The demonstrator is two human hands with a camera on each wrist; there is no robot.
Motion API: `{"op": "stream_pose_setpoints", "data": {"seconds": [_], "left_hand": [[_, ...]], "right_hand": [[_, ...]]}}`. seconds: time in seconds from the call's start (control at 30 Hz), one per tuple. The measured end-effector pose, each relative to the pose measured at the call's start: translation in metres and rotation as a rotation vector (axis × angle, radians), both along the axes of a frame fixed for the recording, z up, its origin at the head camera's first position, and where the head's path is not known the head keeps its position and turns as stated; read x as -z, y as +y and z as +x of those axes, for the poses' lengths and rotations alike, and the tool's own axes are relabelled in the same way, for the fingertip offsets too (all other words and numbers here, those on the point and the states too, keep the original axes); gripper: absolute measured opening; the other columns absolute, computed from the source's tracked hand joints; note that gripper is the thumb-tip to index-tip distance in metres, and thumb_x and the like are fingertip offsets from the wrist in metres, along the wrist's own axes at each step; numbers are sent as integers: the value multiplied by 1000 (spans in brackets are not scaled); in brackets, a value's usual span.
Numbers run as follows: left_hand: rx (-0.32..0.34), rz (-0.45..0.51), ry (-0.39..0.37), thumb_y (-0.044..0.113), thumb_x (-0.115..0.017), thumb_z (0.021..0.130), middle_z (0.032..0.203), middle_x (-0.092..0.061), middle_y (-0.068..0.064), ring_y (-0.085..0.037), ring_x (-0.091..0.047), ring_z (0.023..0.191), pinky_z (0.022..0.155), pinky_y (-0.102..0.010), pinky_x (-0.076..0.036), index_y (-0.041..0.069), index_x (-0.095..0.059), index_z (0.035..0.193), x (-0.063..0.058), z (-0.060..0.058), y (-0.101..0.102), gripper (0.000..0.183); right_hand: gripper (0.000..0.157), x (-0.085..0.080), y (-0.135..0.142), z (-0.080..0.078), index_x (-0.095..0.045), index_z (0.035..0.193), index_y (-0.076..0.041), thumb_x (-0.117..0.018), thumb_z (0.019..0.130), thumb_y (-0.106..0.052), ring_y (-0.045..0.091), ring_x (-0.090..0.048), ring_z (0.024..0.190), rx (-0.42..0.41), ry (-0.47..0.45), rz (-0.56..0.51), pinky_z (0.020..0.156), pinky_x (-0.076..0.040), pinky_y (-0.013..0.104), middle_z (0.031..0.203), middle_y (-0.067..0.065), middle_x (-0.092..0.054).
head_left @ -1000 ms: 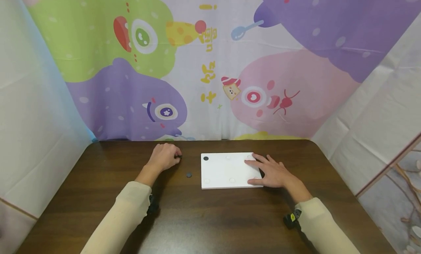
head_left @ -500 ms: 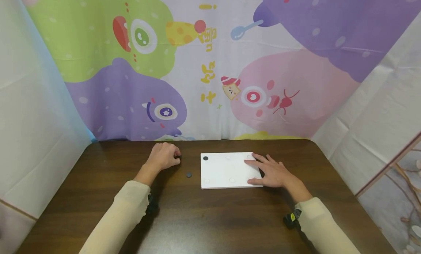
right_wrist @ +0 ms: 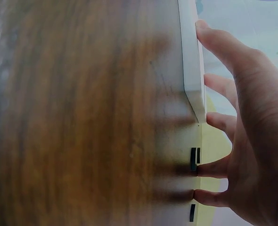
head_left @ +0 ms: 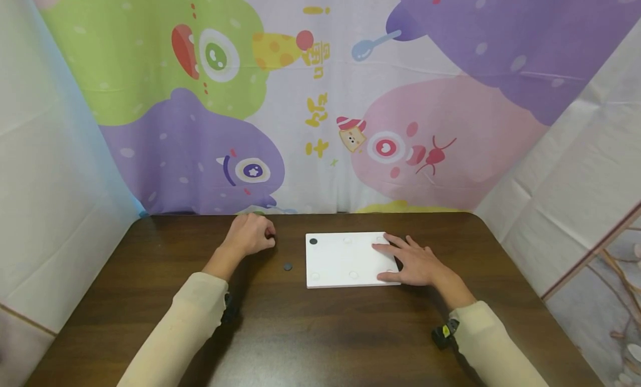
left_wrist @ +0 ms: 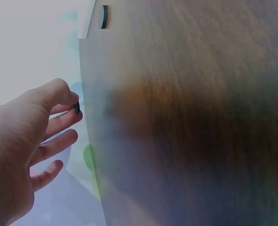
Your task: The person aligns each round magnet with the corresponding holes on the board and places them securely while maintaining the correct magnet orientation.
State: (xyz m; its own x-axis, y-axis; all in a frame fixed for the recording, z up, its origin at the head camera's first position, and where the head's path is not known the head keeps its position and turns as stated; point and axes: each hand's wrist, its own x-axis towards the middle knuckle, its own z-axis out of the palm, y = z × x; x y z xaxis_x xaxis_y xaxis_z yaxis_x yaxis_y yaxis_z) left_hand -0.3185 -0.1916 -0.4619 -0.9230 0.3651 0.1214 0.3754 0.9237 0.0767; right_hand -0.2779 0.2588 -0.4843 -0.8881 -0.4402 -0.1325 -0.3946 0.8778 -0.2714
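In the left wrist view my left hand pinches a small black disc between thumb and fingertip, the other fingers loosely bent. The head view shows this left hand over the back of the table, left of a white rectangular board. Shallow round recesses mark the board, and one black disc sits at its back left corner. A second loose disc lies on the wood between hand and board. My right hand, fingers spread, rests on the board's right end, covering part of it.
The brown wooden table has a patterned cloth hanging behind it. Short dark strips appear near the right fingertips in the right wrist view; what they are, I cannot tell. White cloth panels stand at both sides.
My left hand has shifted very slightly toward the back of the table. The right hand, the board and the loose disc stay where they were.
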Motion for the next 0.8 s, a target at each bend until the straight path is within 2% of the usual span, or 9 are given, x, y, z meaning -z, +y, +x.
{"op": "stream_pose_setpoints", "data": {"seconds": [0.13,0.27,0.6,0.7,0.8], "left_hand": [[9,-7,-4,26,-83,90,99,-87,4,-24,-82,96,79,-44,-63,21,-90,104,0,1,0,16],[43,-27,22,25,-83,88,93,-85,6,-20,-80,88,74,-41,-61,22,-90,101,1,3,2,15],[121,-47,86,24,-82,86,79,-77,8,-11,-63,70,66,-36,-53,22,-86,90,-1,10,10,6],[130,-46,93,24,-82,87,77,-76,8,-10,-56,67,63,-34,-49,22,-86,88,-3,12,12,5],[128,-42,91,23,-82,87,79,-77,8,-9,-55,67,63,-32,-48,22,-86,89,-4,14,15,5]], "right_hand": [[90,0,0,0,-46,173,-36,-74,97,-76,71,-30,164,1,-2,2,115,-26,100,188,11,-30],[90,-1,0,1,-46,173,-36,-74,97,-75,71,-29,164,3,-4,1,115,-26,100,188,11,-30],[89,-1,-1,1,-47,172,-36,-75,96,-74,71,-30,164,2,5,0,115,-27,99,188,12,-31],[89,-1,0,1,-47,172,-36,-75,97,-74,71,-30,163,2,6,-4,115,-27,100,188,12,-31],[89,-1,0,1,-47,172,-36,-75,97,-74,71,-30,163,2,5,-6,115,-26,100,188,12,-31]]}}
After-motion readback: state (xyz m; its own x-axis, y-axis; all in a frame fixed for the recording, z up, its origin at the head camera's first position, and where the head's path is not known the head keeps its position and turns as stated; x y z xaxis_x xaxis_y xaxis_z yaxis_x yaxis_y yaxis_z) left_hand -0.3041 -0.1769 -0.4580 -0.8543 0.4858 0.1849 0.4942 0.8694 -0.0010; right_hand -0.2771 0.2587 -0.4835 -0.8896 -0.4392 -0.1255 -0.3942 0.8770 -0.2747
